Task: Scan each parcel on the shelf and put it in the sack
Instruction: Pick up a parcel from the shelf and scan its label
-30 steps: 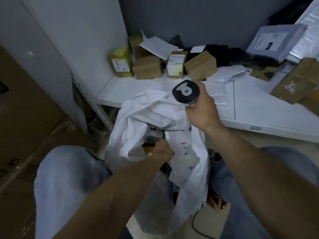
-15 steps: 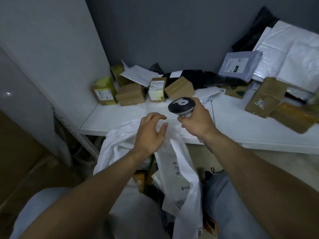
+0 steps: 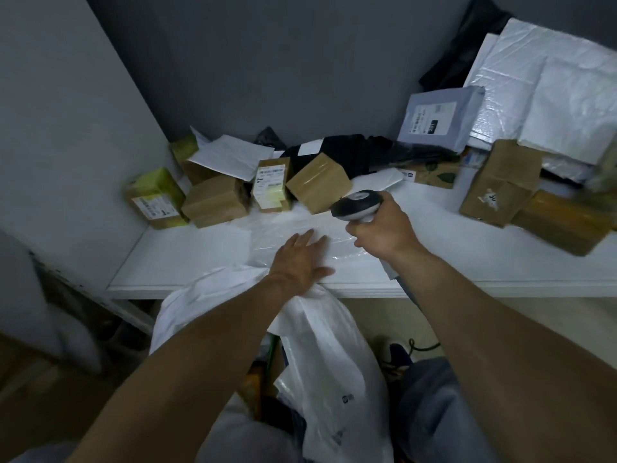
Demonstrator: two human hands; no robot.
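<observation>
Reaching forward over the shelf (image 3: 187,262), the left hand (image 3: 300,262) lies flat and open, fingers spread, holding nothing; its fingertips rest on or just above a clear flat plastic bag (image 3: 300,228) lying on the white surface. The right hand (image 3: 380,228) is closed round the grip of a scanner (image 3: 357,203), whose head points left and away, towards the boxes. Nearest of the parcels appears to be that plastic bag, directly under the left hand, its long axis running left to right along the shelf edge; whether it is a parcel or loose wrapping I cannot tell. Beyond it, well apart from the left fingertips, sits a tilted brown box (image 3: 319,183), just beside the scanner head, with a labelled box (image 3: 270,183) to its left. The left hand is the free one and the nearer to both, so the pick likely falls to it, with the scanner already aimed that way. The sack (image 3: 334,355) hangs open below the shelf edge, between the person's knees, directly beneath the left forearm.
</observation>
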